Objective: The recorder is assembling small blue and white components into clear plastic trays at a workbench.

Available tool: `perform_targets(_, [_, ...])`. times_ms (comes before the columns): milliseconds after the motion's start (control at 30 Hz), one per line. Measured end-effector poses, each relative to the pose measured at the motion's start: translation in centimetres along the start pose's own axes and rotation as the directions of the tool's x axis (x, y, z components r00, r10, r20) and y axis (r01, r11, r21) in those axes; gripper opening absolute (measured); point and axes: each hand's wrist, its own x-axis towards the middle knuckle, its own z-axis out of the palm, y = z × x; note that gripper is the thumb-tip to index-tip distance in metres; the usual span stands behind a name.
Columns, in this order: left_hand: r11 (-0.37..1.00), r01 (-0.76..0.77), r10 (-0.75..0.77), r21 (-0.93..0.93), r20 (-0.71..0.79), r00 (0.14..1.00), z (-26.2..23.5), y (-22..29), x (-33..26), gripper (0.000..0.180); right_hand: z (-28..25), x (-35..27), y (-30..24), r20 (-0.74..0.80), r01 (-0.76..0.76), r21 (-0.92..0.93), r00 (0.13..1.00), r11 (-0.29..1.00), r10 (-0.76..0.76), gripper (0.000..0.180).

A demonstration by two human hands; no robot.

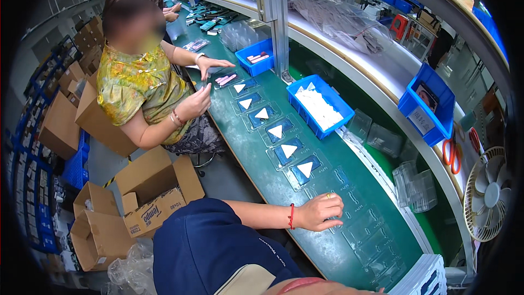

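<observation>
My left hand, with a red bracelet at the wrist, is over the green worktable. Its fingers curl downward among clear plastic trays, and whatever is under the fingertips is hidden. Beyond the hand runs a row of clear trays, each with a dark blue flat piece and a white triangle on top. A stack of white, flat-edged pieces stands at the lower right. My right hand is out of view.
A blue bin of white pieces stands beside the row. A smaller blue bin holds pink items. Opposite, a co-worker works with both hands over the table. A fan, orange scissors and cardboard boxes are around.
</observation>
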Motion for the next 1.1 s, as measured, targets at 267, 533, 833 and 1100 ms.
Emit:
perform_targets(267, [0.999, 0.033, -0.032, 0.035, -0.012, 0.999, 0.0, 0.0, -0.4, 0.017, -2.1, 0.4, -1.6, 0.198, -0.138, 0.078, 0.973, 0.987, 0.120, 0.039])
perform_targets(533, [0.999, 0.023, -0.024, 0.045, 0.031, 0.999, 0.1, 0.1, 0.0, 0.022, -6.9, 4.7, -1.6, 0.212, -0.177, -0.012, 0.961, 0.984, 0.176, 0.010])
perform_targets(833, [0.997, 0.062, -0.065, 0.048, 0.077, 0.995, 0.2, 0.6, 0.3, 0.017, -12.3, 17.6, 12.6, -0.042, -0.196, -0.317, 0.980, 0.928, 0.193, 0.014])
perform_targets(1100, [0.998, 0.013, -0.016, 0.055, 0.045, 0.999, 0.7, 0.4, 0.1, 0.011, -9.2, 22.5, 22.0, 0.105, -0.356, -0.823, 0.671, 0.443, 0.734, 0.049])
